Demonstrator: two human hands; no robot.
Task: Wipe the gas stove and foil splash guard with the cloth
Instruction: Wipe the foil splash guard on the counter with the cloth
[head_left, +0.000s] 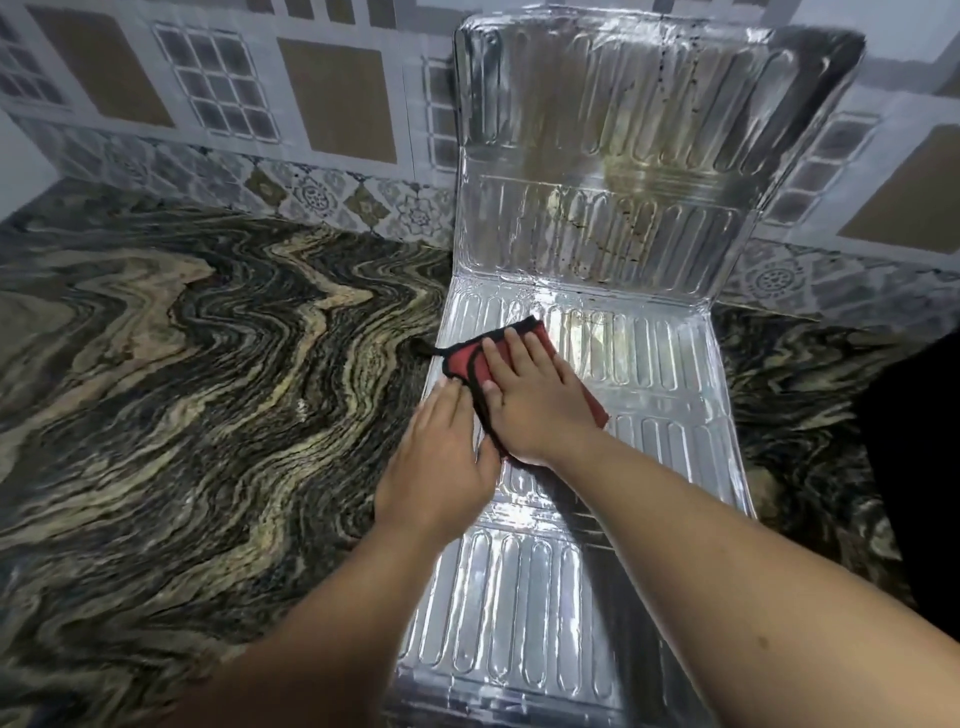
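The foil splash guard (644, 395) lies partly flat on the counter, with its far panel (623, 156) folded up against the tiled wall. The upright panel carries brownish stains and dark specks. A red cloth with black edging (460, 358) rests on the flat foil near its left edge. My right hand (535, 400) presses flat on the cloth, fingers spread. Beside it, my left hand (441, 467) lies palm down on the foil's left edge, fingertips touching the cloth's hem. No gas stove is in view.
A dark marble counter with swirling tan veins (182, 389) spreads left and right of the foil. Patterned wall tiles (260, 104) run along the back. A black object (919, 467) sits at the right edge.
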